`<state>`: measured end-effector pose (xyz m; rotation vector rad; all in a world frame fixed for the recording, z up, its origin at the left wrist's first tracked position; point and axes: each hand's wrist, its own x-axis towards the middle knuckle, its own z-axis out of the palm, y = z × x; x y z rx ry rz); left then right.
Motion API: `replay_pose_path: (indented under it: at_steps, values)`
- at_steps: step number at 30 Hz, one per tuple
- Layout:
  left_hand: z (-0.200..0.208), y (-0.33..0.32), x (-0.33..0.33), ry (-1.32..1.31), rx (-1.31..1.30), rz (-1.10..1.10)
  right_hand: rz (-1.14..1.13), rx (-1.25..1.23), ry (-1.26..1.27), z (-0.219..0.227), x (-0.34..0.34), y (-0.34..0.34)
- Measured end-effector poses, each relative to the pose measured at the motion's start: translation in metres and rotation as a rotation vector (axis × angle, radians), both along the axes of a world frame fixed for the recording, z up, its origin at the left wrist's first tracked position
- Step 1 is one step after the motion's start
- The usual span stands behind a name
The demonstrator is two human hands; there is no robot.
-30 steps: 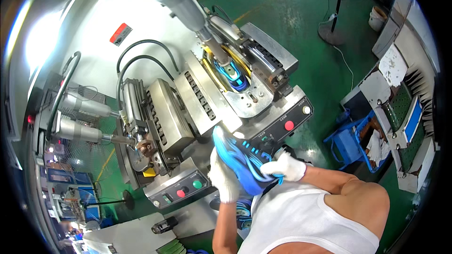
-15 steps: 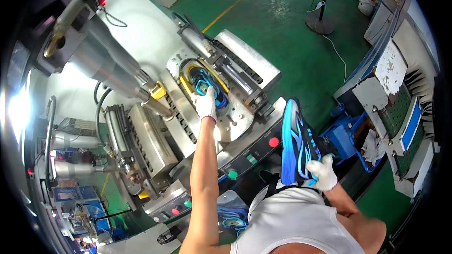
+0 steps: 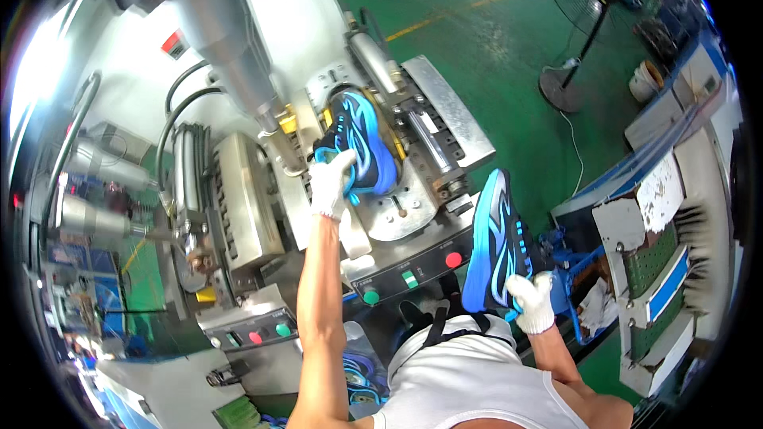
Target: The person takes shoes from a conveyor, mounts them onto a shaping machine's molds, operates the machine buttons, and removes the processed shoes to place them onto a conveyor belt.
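Observation:
My left hand [image 3: 329, 184], in a white glove, is closed on the heel end of a black and blue sneaker [image 3: 362, 139]. That sneaker lies tilted on its side over the metal bed [image 3: 399, 221] of a press, its toe pointing away from me and its blue sole facing right. My right hand [image 3: 534, 303], also gloved, grips the heel end of a second, similar sneaker [image 3: 491, 240]. This one hangs to the right of the press, toe up and away from me, with its blue sole on the left.
Coloured buttons sit on the press's control panel [image 3: 409, 276]. Large metal cylinders [image 3: 226, 44] rise left of the bed, beside another pressing station [image 3: 246, 199]. A blue crate [image 3: 568, 290] and a rack with bristles [image 3: 664, 270] stand right. A pedestal fan [image 3: 563, 89] is farther off.
The left sneaker has come up out of the press's yellow-edged cradle and turned onto its side in my left hand. My right hand keeps its sneaker. The head view has shifted.

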<state>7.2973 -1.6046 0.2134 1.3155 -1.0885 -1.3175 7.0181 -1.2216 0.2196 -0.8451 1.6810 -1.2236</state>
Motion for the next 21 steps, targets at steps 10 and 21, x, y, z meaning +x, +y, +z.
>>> replay_pose_path:
  at_steps: [10, 21]
  values:
    - [0.07, 0.335, 0.132, -0.194, 0.135, 0.184, 0.357, -0.175, -0.153, 0.044, 0.067, -0.323]
    - [-0.014, 0.653, 0.171, -0.735, 0.911, 1.049, 0.515, -0.105, 1.152, -0.065, 0.126, -0.487]
